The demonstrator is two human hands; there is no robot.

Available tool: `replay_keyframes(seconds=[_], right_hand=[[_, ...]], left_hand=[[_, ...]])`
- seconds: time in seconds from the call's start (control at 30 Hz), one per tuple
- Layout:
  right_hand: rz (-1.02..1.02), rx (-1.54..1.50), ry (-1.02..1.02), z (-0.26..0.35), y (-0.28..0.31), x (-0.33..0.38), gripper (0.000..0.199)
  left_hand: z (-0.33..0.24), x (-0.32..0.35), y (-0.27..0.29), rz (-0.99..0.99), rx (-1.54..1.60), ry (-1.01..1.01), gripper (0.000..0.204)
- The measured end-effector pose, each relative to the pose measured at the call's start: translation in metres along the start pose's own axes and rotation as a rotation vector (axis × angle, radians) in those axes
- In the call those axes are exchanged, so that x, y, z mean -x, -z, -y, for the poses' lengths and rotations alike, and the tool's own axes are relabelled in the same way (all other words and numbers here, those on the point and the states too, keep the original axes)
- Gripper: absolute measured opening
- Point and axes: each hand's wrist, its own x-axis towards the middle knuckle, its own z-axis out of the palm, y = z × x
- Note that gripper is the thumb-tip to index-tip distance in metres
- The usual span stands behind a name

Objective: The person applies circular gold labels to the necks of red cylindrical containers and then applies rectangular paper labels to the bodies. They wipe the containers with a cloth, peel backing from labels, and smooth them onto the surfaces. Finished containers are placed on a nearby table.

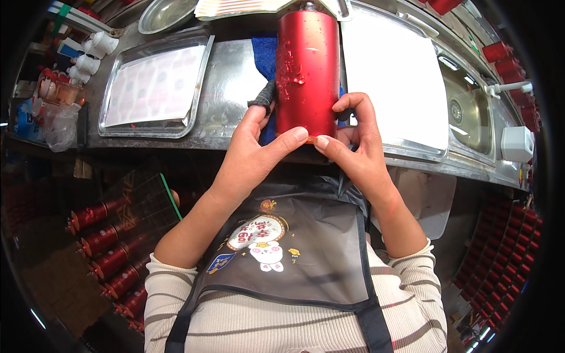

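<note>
Right now both hands hold a red metal cylinder [307, 70] over the near edge of the steel tabletop [229, 88]. The cylinder is wet with droplets, and its long axis runs from near to far: the flat bottom end points toward the person and the small grey valve top lies at the far end. The left hand [250, 156] sits at the cylinder's lower left, thumb stretched across under the bottom rim, the other fingers going up the left side where a dark grey scrap of cloth [263, 97] is tucked against the can. The right hand [359, 147] wraps the lower right side, index finger curled over the wall and thumb meeting the left thumb at the bottom rim. So each grip is pressed onto the cylinder, neither spread open, and both hands lie at the near end, about equally close, with the whole body of the cylinder reaching away from them.

Under the cylinder lies a blue cloth [265, 56]. To the left rests a steel tray [200, 88] lined with a pale sheet, and to the right a second tray [412, 154] carries a white sheet [391, 76]. Farther right sits a steel sink [471, 115] with a white tap [506, 88]. A round steel bowl [165, 15] stands at the far left. Below the tabletop on the left, more red cylinders [109, 259] lie in a row, and many others [500, 259] are stacked at the right. The person wears a dark apron [294, 247] over a striped top.
</note>
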Motion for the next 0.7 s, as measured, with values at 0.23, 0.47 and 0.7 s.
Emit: replay_keyframes(seconds=[0.23, 0.47, 0.7], right_hand=[[0.018, -0.075, -0.018, 0.001, 0.003, 0.001, 0.042], [-0.021, -0.071, 0.023, -0.009, 0.000, 0.000, 0.037], [-0.024, -0.073, 0.037, -0.018, 0.003, 0.000, 0.031]], left_hand=[[-0.005, 0.001, -0.002, -0.003, -0.012, 0.021, 0.073], [-0.012, -0.001, -0.002, -0.020, -0.059, 0.043, 0.070], [-0.021, -0.004, -0.009, -0.035, -0.044, 0.060, 0.062]])
